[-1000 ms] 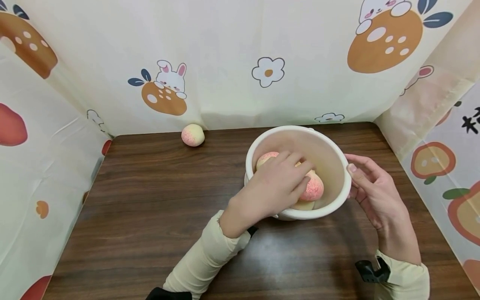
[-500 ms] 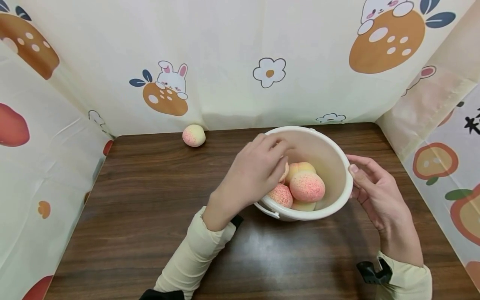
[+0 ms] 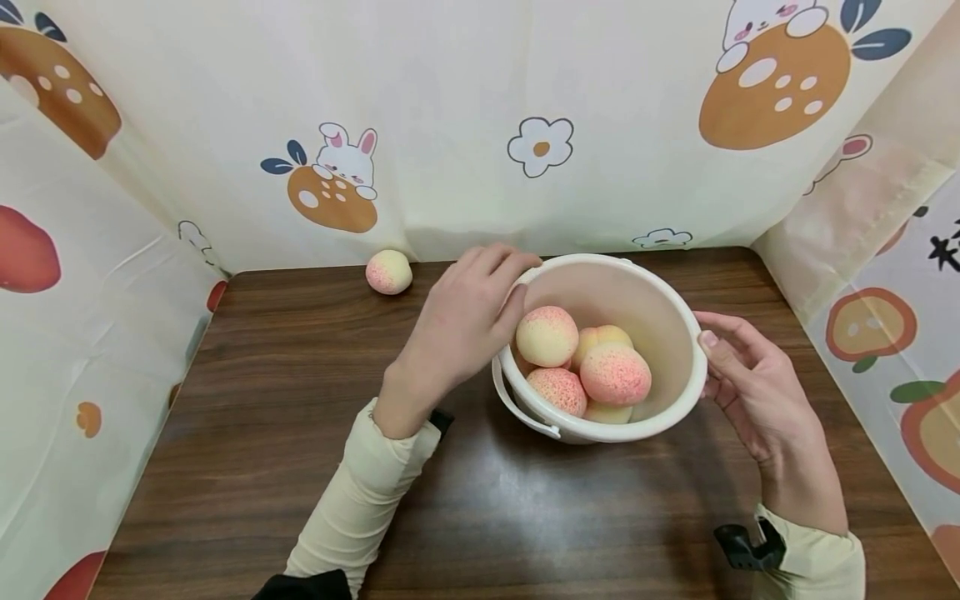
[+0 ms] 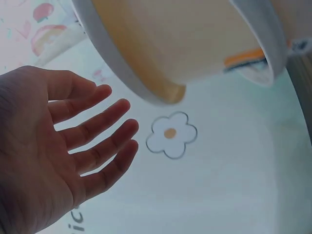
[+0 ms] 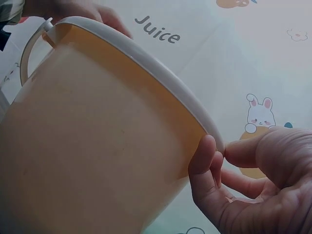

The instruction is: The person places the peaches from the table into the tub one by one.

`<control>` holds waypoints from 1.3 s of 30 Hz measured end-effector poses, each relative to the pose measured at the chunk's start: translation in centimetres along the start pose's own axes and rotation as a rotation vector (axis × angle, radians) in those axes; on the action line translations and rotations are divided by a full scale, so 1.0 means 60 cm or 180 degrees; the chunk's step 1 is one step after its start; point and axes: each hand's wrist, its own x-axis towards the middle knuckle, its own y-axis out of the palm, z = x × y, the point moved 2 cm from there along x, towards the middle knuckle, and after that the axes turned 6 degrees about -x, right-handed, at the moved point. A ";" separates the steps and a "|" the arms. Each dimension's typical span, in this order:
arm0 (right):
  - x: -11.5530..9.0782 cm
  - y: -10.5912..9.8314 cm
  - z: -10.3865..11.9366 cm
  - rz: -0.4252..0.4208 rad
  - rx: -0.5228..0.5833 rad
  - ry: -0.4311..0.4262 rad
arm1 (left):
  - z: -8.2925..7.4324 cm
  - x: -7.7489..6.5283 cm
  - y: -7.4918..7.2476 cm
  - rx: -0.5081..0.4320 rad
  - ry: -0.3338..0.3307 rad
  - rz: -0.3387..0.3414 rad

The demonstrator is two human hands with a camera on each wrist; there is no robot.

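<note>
A white bucket stands on the table, tilted toward me in the head view, with several pink-and-yellow peaches inside. My right hand pinches its rim on the right side, thumb and fingers on either side of the edge, as the right wrist view shows. Beside the left rim is my left hand, holding nothing. In the left wrist view its fingers are spread and loosely bent, apart from the bucket wall. A lone peach lies at the table's back edge, left of the bucket.
The dark wooden table reaches back to a printed cloth with rabbits and flowers. More printed cloth closes off the left and right sides. The bucket's handle hangs down on its left front side.
My left hand has come out of the bucket and moved left past the rim, uncovering the peaches inside. The right hand has kept its grip, and the bucket has hardly moved.
</note>
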 end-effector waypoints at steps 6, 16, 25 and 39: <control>-0.002 -0.002 -0.002 0.0011 -0.0017 0.0014 | 0.035 0.001 0.003 0.0034 -0.0181 0.0050; -0.003 -0.004 -0.003 0.0021 -0.0002 0.0046 | 0.094 0.005 0.012 0.0239 -0.0600 0.0270; -0.003 -0.005 -0.002 0.0009 -0.0016 0.0037 | 0.139 0.005 0.019 0.0612 -0.0752 0.0234; 0.000 -0.002 0.000 -0.0030 -0.0049 0.0094 | 0.206 -0.004 0.022 0.0822 -0.1162 0.0159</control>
